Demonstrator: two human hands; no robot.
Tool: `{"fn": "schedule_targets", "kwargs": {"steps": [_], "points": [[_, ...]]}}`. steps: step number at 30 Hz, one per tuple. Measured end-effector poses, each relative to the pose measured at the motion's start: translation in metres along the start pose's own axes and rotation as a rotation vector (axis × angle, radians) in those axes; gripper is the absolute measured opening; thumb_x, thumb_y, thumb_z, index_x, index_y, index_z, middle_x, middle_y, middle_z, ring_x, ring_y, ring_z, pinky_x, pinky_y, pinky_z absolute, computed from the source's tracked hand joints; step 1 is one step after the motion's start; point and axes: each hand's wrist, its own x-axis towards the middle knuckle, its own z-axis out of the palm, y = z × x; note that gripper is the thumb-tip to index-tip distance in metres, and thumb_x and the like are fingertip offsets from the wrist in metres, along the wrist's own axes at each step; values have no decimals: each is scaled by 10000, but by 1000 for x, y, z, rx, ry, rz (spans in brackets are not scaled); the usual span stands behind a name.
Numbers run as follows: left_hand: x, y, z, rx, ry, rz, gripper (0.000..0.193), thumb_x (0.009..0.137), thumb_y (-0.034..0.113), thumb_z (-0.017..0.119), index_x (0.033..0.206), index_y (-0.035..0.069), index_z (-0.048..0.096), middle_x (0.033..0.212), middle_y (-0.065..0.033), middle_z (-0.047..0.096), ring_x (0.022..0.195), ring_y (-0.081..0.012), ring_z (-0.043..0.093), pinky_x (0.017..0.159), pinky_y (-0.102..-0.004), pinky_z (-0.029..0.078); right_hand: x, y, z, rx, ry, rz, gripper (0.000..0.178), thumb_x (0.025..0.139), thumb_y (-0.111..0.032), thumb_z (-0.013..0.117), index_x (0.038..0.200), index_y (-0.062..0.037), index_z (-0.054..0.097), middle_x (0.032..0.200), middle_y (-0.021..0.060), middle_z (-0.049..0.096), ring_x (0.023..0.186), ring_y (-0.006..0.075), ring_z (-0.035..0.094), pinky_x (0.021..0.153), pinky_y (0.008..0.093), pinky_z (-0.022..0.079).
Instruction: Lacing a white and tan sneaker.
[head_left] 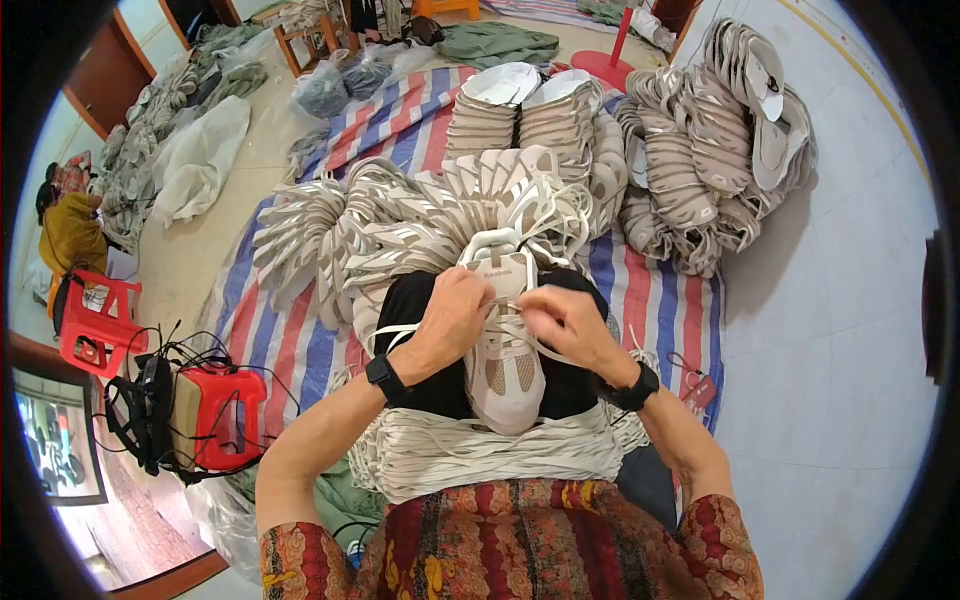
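A beige and white shoe upper [507,388] lies across my lap, its toe towards me and its tongue pointing away. My left hand [458,312] is closed at the eyelets on the shoe's left side, pinching a white shoelace [393,333] whose loose length trails out to the left. On the other side my right hand [566,322], slightly blurred, has its fingers curled together over the lacing, with lace running beneath it. The exact fingertip grip is partly hidden. A thick bundle of white laces [490,458] rests across my lap, nearer to me than the toe.
Stacked shoe uppers [400,220] fan out just ahead on a striped sheet [640,300]. More piles [695,150] stand at the right by the white wall. Red stools [225,400] with black cables and a headset-like device are on the left. A person [70,230] sits far left.
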Motion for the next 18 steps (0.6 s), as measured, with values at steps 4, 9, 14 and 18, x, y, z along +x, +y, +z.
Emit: {"fn": "schedule_targets", "kwargs": {"steps": [4,9,14,18], "points": [[8,1,2,-21,102,-73,201,628,-27,615,760,52,487,735,-81,493,783,-277,487,763,-369,362,16,14,9,-177,117,-10,149,772,-112,582,826,24,613,670,122,593,575,177,572,543,296,445],[12,7,6,10,112,-81,202,623,-37,607,747,53,475,727,-81,489,785,-285,484,763,-366,362,25,7,7,-95,23,190,147,743,-88,578,796,46,606,569,142,573,532,244,596,537,318,468],[7,8,9,-41,135,-81,194,629,-30,607,749,59,484,737,-84,500,799,-275,492,776,-366,359,38,16,9,-243,-44,204,158,696,-132,592,722,24,597,586,164,584,526,286,582,541,343,469],[5,9,-1,83,96,-50,181,631,4,618,762,62,506,706,-73,520,811,-256,506,771,-360,362,37,16,-2,-336,43,16,136,679,-148,587,658,-14,574,611,158,577,568,304,578,538,378,456]]}}
